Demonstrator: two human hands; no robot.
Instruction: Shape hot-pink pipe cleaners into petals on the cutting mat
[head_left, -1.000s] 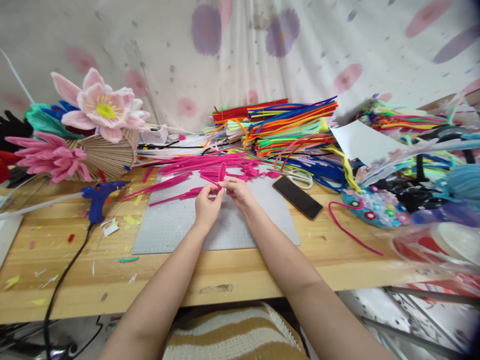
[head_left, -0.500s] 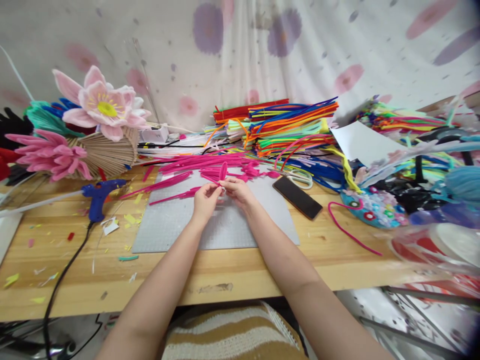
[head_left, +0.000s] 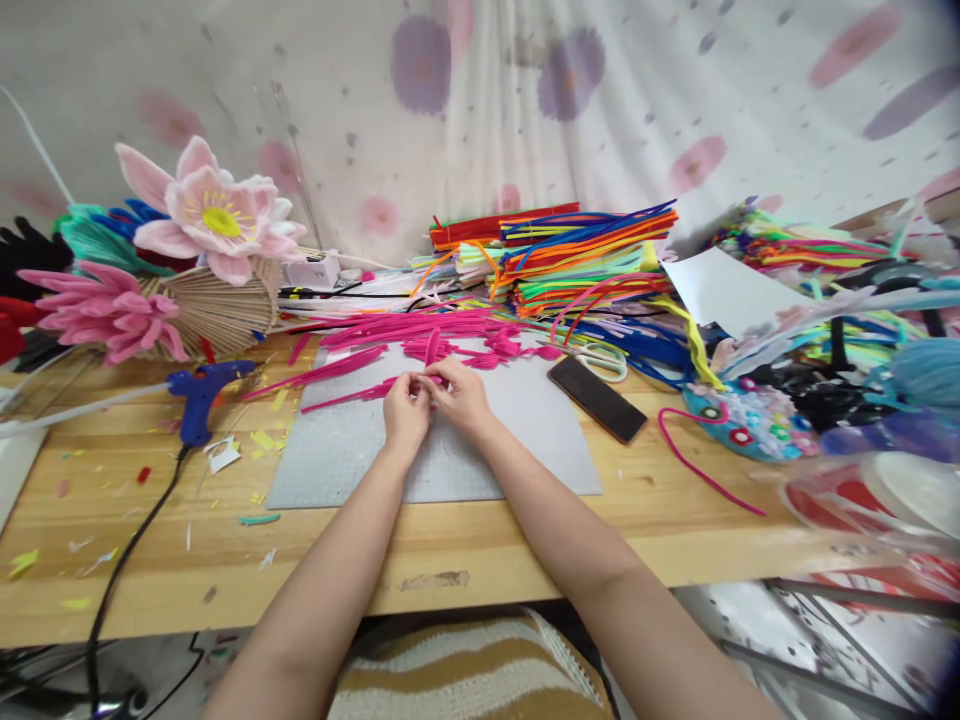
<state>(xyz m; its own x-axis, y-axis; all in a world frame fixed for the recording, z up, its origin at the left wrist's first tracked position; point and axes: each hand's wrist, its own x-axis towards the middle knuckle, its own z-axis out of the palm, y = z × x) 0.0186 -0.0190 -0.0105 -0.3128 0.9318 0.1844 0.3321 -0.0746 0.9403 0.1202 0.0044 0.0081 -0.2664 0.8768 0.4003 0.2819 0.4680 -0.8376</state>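
Observation:
A magenta pipe cleaner [head_left: 433,348], bent into a narrow petal-like loop, stands up from between my fingertips. My left hand [head_left: 407,408] pinches its lower end. Right against it, my right hand [head_left: 459,394] grips the same end with thumb and fingers. Both hands hover over the grey cutting mat [head_left: 337,460], and the fingers hide the join. Beyond them lie magenta pipe cleaners [head_left: 420,325] in a bundle and several finished magenta loops [head_left: 502,345]. More magenta strips [head_left: 345,365] rest on the mat's left part.
Scissors [head_left: 611,362] and a phone [head_left: 598,398] lie right of the mat. A blue glue gun [head_left: 201,400] with its black cord is at left, near a pink fuzzy flower [head_left: 225,215]. Coloured pipe cleaner bundles [head_left: 585,245] are stacked behind. A plastic cup [head_left: 877,495] stands far right.
Both hands have shifted slightly left and down, drawing closer together. The right hand has turned over the pinch, and the loop tilts and shows narrower than before.

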